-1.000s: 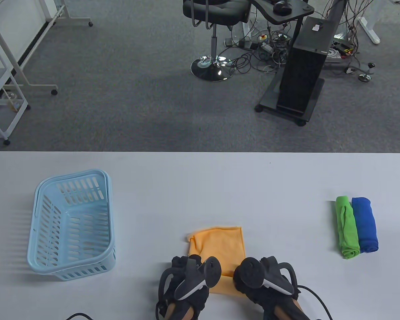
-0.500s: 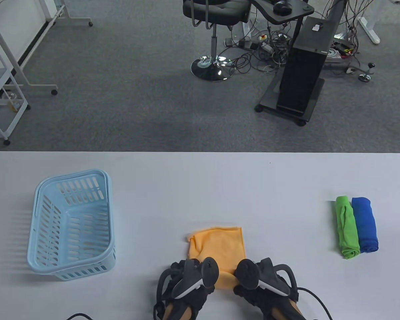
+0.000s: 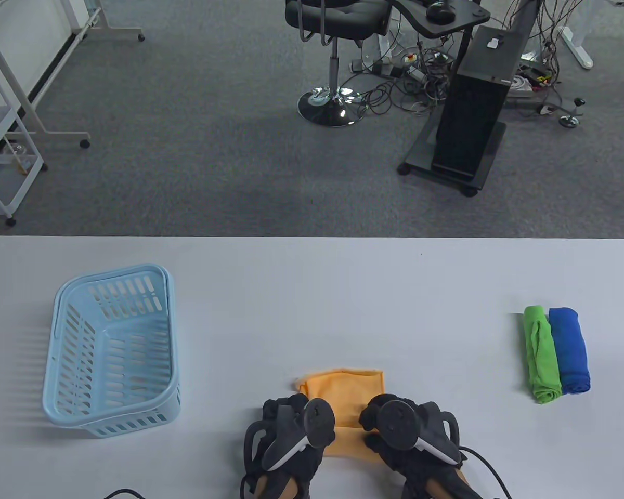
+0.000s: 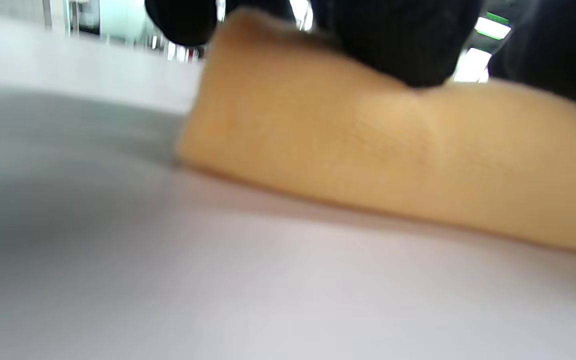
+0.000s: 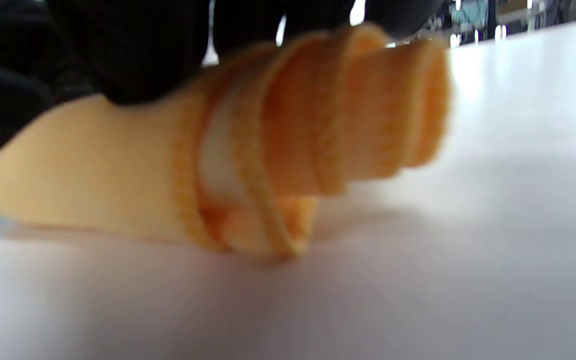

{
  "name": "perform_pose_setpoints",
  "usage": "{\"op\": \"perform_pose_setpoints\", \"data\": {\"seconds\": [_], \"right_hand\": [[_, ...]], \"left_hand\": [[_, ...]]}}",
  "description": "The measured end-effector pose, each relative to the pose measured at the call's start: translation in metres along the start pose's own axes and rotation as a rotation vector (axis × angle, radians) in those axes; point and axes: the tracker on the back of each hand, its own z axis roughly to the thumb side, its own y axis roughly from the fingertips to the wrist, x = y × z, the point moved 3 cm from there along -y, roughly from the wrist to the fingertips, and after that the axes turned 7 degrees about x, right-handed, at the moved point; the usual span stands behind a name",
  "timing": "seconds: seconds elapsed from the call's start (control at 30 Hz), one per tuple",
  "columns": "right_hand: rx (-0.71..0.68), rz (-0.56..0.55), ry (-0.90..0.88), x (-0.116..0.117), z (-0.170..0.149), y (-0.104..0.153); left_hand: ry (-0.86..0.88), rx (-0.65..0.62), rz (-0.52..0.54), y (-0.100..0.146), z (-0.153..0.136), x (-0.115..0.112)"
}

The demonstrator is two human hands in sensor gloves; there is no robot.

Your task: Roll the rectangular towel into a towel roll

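Shortened since before, orange towel [image 3: 351, 389] gripped by both hands; basket [image 3: 112, 348] left.

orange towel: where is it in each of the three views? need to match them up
Table view: the orange cloth towel lies at bottom centre, half rolled, between the two gloved hands.
Left wrist view: it fills the upper right as a blurred roll under black fingers.
Right wrist view: upper left to centre, its layered rolled end showing.
Shared landmark: the white table under it.

both wrist views are blurred, and trackers hide the fingers on the orange towel [image 3: 343, 395] from above.
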Motion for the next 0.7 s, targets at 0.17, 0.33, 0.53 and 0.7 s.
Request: {"op": "perform_pose_setpoints", "data": {"seconds": [0.17, 0.33, 0.53, 0.7], "right_hand": [[0.018, 0.092, 0.089, 0.010, -0.002, -0.001], [0.055, 0.195, 0.046, 0.013, -0.009, -0.001], [0.076, 0.222, 0.108, 0.020, -0.005, -0.002], [0.068, 0.129, 0.094, 0.013, -0.005, -0.001]], "left_hand": [[-0.036, -0.056, -0.015, 0.003, 0.004, 0.004], [-0.017, -0.066, -0.152, 0.002, -0.003, -0.003], [-0.097, -0.039, -0.199, -0.002, -0.001, -0.011], [-0.048, -0.035, -0.161, -0.002, -0.002, -0.009]]}}
